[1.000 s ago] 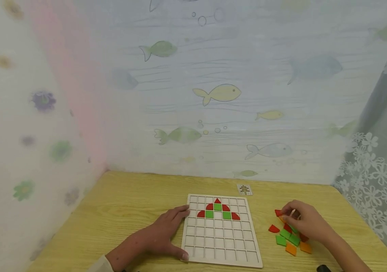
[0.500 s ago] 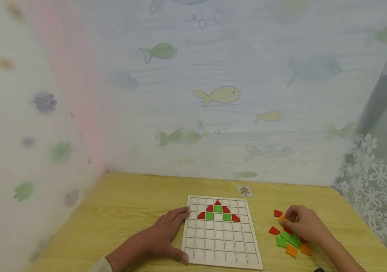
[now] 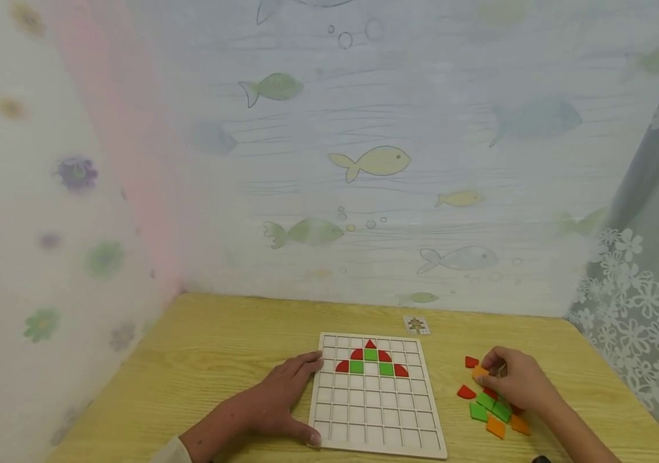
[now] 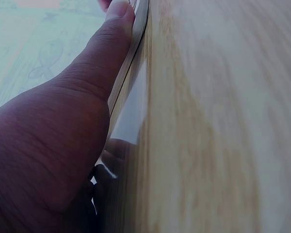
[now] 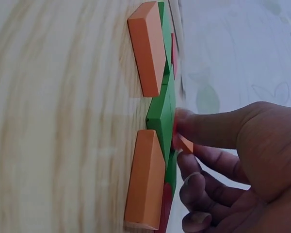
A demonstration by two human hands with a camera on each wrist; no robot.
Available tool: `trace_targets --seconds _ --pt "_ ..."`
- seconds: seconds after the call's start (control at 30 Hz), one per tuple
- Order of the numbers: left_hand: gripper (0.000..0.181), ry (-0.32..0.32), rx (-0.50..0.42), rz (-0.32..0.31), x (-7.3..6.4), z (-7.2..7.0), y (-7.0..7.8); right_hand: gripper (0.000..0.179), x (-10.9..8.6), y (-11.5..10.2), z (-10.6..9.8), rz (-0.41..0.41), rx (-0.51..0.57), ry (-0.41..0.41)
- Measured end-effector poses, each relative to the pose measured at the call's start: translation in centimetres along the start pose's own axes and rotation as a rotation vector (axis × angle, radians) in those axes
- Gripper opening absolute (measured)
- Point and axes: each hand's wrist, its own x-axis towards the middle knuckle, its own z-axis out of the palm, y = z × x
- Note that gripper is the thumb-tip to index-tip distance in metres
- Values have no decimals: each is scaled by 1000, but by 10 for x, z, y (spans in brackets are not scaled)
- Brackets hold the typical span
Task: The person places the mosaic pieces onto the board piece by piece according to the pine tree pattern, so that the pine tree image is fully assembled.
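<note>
A pale wooden grid board (image 3: 373, 418) lies flat on the table, with several red tiles (image 3: 401, 371) and green tiles (image 3: 371, 354) set in its upper cells. My left hand (image 3: 277, 395) rests along the board's left edge, fingers stretched out and thumb at the near corner. In the left wrist view the thumb (image 4: 117, 39) lies against the board's rim. At the right, my right hand (image 3: 519, 379) pinches an orange tile (image 3: 480, 372) between thumb and forefinger. That tile shows as a small orange corner (image 5: 186, 145) in the right wrist view.
Loose green tiles (image 3: 479, 411), orange tiles (image 3: 496, 427) and red tiles (image 3: 466, 391) lie around and under the right hand, some overlapping. A small patterned card (image 3: 416, 325) lies behind the board. A wall with fish drawings (image 3: 370, 257) closes off the table's back edge.
My right hand has drawn slightly nearer from the far red tile, which now shows uncovered. The orange tile has come into fuller view at its fingertips. My left hand has stayed in place.
</note>
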Motion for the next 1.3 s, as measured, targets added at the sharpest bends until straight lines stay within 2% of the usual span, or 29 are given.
trace_targets --seconds 0.4,0.67,0.87,1.13,1.3 --pt "127 0 -1 0 0 1 -1 5 0 -3 -3 -43 42 -7" --pt "126 0 0 4 -1 1 -1 4 6 -19 5 -98 93 7" --pt "127 1 -1 1 0 0 -1 4 10 -32 11 -150 132 -14" --pt "128 6 -1 4 0 0 0 4 19 -48 24 -155 165 -30" --pt "127 6 -1 4 0 0 0 5 26 -61 33 -187 173 -24"
